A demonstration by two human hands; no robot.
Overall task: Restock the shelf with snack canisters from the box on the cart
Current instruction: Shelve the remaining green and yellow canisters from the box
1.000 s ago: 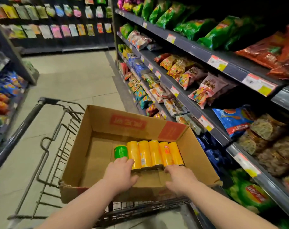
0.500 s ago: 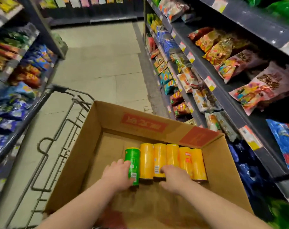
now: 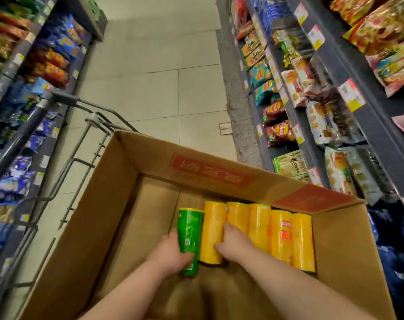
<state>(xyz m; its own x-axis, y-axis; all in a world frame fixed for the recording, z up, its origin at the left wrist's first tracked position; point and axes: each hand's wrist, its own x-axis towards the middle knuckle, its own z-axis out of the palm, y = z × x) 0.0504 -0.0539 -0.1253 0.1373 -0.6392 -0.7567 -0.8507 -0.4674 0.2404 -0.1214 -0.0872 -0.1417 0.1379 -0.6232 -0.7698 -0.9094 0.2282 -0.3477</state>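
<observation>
Left hand (image 3: 171, 252) now covers green canister (image 3: 190, 224), probably gripping.

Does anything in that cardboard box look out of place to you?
Only one thing: a single green canister lies at the left end of a row of five yellow canisters, so its colour breaks the set. The left hand grips it. Nothing looks spilled or damaged.

A pale beige tiled floor (image 3: 154, 65) is noted; red foil snack bags (image 3: 280, 131) and white-and-yellow paper price labels (image 3: 351, 94) are observed at right.
</observation>
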